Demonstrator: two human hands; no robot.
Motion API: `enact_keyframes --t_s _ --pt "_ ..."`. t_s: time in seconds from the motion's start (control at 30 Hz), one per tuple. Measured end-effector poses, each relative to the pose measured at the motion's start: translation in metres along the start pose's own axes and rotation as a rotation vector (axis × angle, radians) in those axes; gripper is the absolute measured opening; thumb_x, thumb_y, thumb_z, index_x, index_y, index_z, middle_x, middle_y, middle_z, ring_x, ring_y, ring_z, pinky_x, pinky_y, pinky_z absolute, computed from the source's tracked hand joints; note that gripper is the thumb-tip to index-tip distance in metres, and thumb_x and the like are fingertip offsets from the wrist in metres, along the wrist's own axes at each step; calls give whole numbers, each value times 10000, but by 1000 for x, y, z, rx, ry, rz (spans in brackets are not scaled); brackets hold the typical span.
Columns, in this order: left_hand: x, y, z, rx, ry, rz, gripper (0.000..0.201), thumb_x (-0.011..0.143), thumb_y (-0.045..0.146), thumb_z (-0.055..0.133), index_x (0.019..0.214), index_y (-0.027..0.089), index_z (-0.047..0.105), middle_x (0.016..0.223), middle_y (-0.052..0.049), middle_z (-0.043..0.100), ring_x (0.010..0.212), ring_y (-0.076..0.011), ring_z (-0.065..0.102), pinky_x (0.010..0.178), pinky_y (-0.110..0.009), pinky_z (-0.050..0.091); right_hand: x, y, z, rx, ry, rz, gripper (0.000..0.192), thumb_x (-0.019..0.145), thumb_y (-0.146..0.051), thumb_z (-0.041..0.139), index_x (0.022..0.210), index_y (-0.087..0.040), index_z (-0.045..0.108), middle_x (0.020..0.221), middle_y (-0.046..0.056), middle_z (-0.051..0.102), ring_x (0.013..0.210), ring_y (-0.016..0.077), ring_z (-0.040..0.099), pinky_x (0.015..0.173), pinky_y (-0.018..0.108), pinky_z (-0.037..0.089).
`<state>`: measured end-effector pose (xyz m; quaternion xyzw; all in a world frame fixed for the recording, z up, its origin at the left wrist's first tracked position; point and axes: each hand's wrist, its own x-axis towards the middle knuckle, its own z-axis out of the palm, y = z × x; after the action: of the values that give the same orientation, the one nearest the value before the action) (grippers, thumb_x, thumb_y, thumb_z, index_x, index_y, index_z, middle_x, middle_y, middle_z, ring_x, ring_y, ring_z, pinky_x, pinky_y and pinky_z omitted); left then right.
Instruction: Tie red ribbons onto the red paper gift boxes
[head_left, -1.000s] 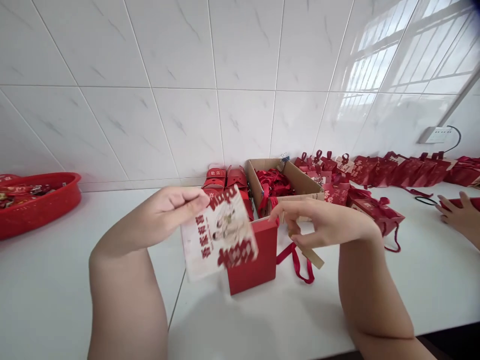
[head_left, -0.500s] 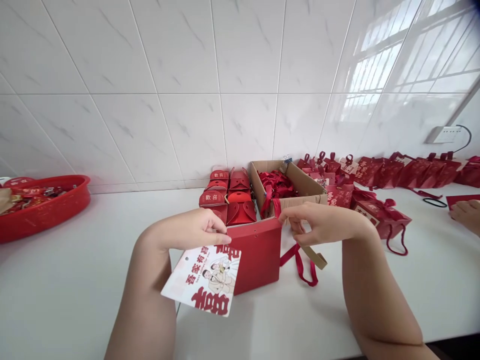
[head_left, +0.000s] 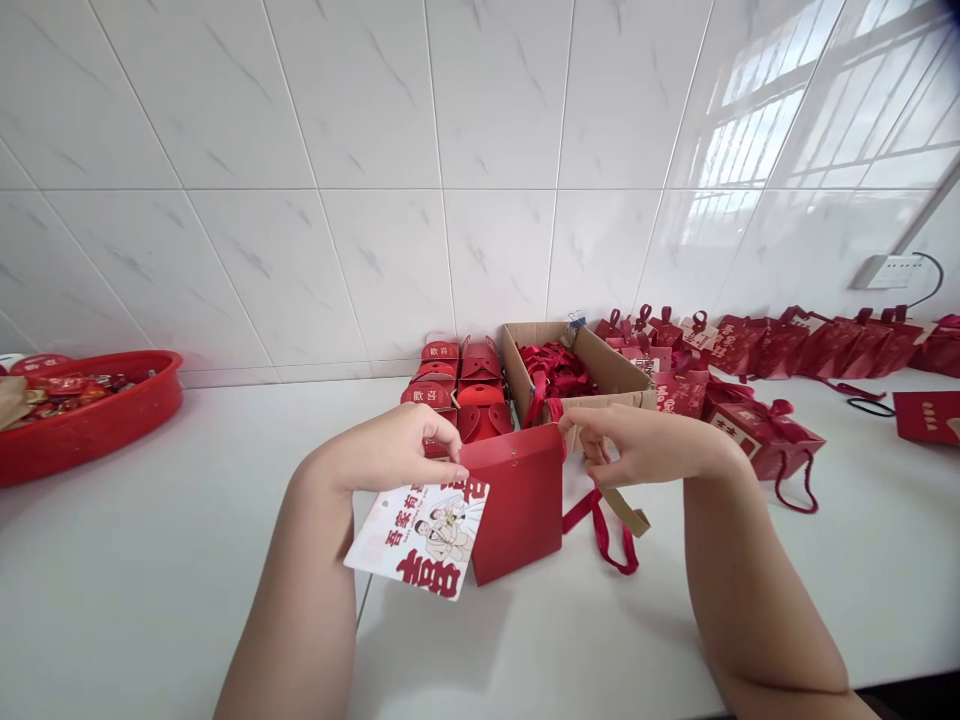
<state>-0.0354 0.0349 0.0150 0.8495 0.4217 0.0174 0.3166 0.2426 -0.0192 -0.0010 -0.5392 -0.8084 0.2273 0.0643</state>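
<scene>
My left hand (head_left: 409, 445) pinches a white printed card (head_left: 420, 535) with a drawn couple and red characters. Its fingertips are also at the upper left corner of a red paper gift box (head_left: 519, 515), which stands upright on the table. At the box's upper right corner, my right hand (head_left: 619, 440) has its curled fingers against the edge. A red ribbon with a gold-coloured side (head_left: 626, 515) hangs under that hand; I cannot tell whether the fingers grip it. Two small holes show near the box's top edge.
Behind the box are rows of small red boxes (head_left: 480, 385) and a cardboard box (head_left: 619, 375) of red ribbons. Finished-looking red gift boxes (head_left: 772, 435) line the right side. A red basin (head_left: 90, 420) of sweets stands left. A black loop (head_left: 870, 406) lies right.
My left hand has shifted slightly right and up with the card, and the red box has tilted a little. The right hand barely moved. Another person's hand at far right has gone from view.
</scene>
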Motion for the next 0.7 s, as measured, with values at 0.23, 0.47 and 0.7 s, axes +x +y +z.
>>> enact_keyframes --t_s 0.23,0.47,0.7 --pt "8 0 4 -89 18 -17 137 729 284 578 805 222 483 650 43 585 522 -111 521 431 -202 340 23 -1 9 33 30 18 239 666 -195 553 903 -207 529 850 7 591 745 154 549 574 242 394" --pt "7 6 8 -148 27 -75 327 731 312 564 1053 256 581 696 24 605 498 -112 529 424 -205 361 35 -5 19 11 109 96 163 622 -211 562 634 -192 400 638 -32 471 543 99 436 436 238 285" --pt "6 3 8 -52 73 -40 470 760 297 540 1224 335 608 624 30 495 490 -86 388 444 -214 270 33 -6 20 27 100 106 210 620 -209 557 619 -195 347 605 -43 435 503 88 380 419 244 240"
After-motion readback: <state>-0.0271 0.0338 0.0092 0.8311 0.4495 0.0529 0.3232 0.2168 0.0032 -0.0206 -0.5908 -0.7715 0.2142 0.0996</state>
